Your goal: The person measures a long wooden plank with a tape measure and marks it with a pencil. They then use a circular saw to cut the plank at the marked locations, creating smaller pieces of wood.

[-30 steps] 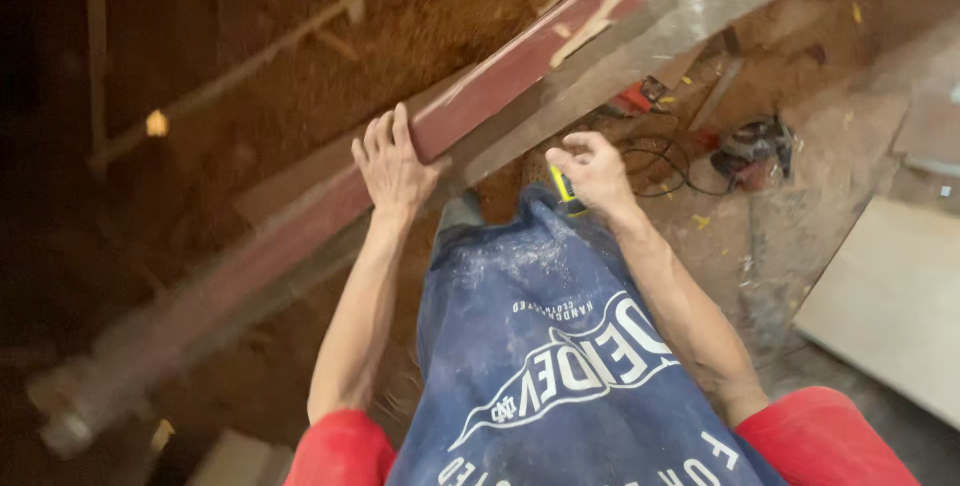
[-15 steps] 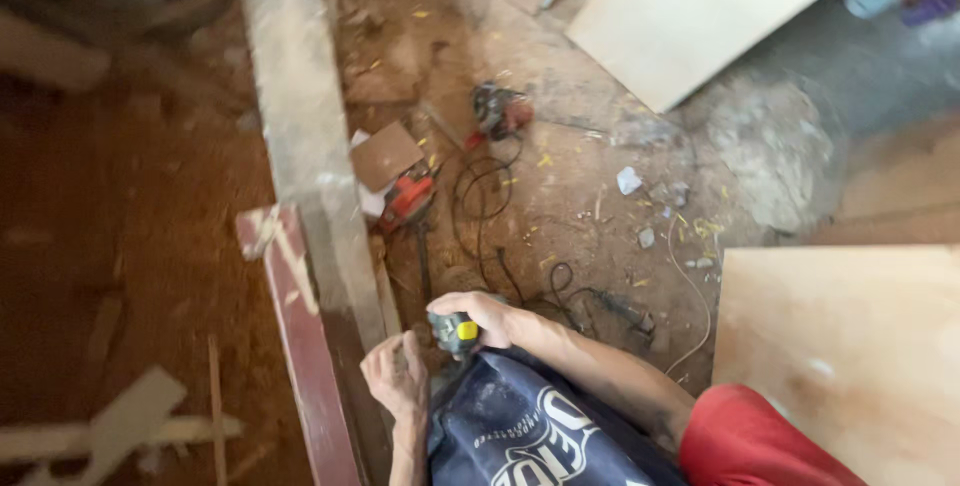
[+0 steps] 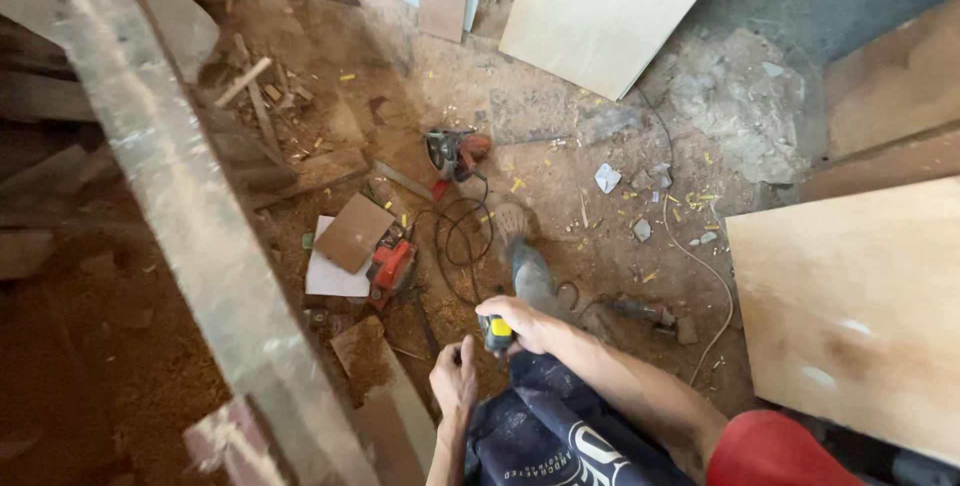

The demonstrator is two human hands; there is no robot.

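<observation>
Right hand [image 3: 525, 324] grips a yellow-black tape measure [image 3: 495, 332]; the empty, half-curled left hand [image 3: 455, 381] hovers beside it. The black cord [image 3: 455, 246] looped just ahead could snag a foot.

Beam [image 3: 200, 236] blocks left; 2 saws [image 3: 392, 266], cord [image 3: 455, 236] clutter floor ahead.

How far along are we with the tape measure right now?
Done: nothing visibly finished. In hand: the right hand grips the yellow-and-black tape measure by the apron; the left hand hangs free beside it. Left: the long wooden beam lies untouched alongside.
</observation>
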